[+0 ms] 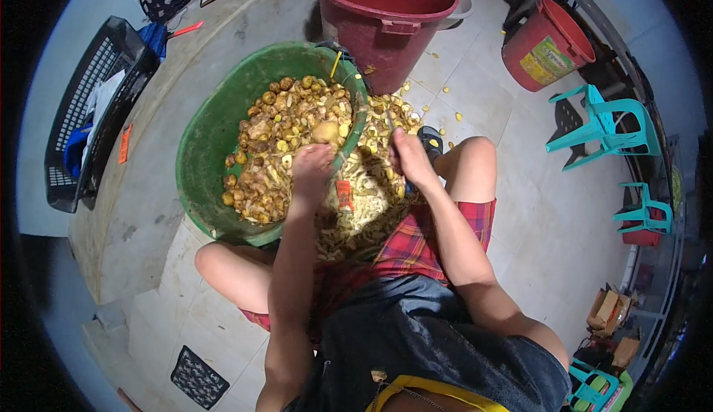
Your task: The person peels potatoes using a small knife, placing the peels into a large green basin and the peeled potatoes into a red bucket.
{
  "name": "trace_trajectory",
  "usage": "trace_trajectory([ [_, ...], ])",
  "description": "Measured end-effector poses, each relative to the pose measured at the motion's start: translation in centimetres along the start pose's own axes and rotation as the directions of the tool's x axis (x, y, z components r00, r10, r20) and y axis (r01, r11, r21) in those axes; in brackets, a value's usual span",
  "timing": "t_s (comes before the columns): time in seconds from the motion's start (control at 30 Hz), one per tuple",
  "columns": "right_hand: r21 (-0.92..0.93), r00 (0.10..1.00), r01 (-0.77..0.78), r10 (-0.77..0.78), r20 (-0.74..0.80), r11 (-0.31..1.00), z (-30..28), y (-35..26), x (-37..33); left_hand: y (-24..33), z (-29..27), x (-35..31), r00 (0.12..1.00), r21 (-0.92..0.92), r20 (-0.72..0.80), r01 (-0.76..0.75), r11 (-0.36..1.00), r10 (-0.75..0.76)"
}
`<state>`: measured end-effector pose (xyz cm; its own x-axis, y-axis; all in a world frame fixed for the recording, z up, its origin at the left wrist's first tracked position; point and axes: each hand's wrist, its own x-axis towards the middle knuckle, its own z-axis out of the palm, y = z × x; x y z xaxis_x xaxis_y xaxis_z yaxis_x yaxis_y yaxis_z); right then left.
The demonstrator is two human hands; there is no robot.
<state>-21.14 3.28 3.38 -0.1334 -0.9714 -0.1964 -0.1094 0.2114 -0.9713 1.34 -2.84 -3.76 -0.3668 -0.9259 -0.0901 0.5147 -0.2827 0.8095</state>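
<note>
My left hand [313, 161] is closed over the right part of a large green tub [194, 133], with a pale peeled potato [325, 131] at its fingertips. Small brown potatoes [271, 98], together with wet peelings and cut pieces, fill much of the tub. To the right of the tub's rim, my right hand [413, 158] is closed around the handle of a knife [390, 119], its thin blade pointing away from me. Under both hands, between my legs, lies a heap of pale peelings and slices [364, 208].
A big dark red bucket [375, 48] stands behind the heap, and a smaller red bucket [548, 44] is farther right. Teal plastic chairs [609, 126] line the right side. A black basket [63, 137] rests on the concrete ledge [122, 211] at left. Loose slices dot the tiled floor.
</note>
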Motion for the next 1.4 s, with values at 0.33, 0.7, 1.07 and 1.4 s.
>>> trace_trajectory([
  [0.33,-0.199,1.0,0.009,-0.007,0.012,0.98,-2.7,0.4,1.2,-3.0,-11.6,2.8,0.816,0.176,-0.566,0.26,0.949,-0.119],
  [0.7,-0.598,0.983,-0.011,0.12,0.143,0.802,1.3,-2.7,4.5,-7.8,-31.2,8.4,0.619,0.631,-0.772,0.726,0.273,0.14],
  [1.07,-0.745,0.935,0.039,0.24,0.263,0.666,3.1,0.9,6.5,-8.1,-31.2,16.0,0.612,0.627,-0.768,0.778,0.026,0.19],
  [1.4,-0.714,0.951,0.053,0.183,0.25,0.698,1.5,1.8,3.7,-7.2,-27.5,11.0,0.582,0.559,-0.742,0.262,0.787,0.334],
])
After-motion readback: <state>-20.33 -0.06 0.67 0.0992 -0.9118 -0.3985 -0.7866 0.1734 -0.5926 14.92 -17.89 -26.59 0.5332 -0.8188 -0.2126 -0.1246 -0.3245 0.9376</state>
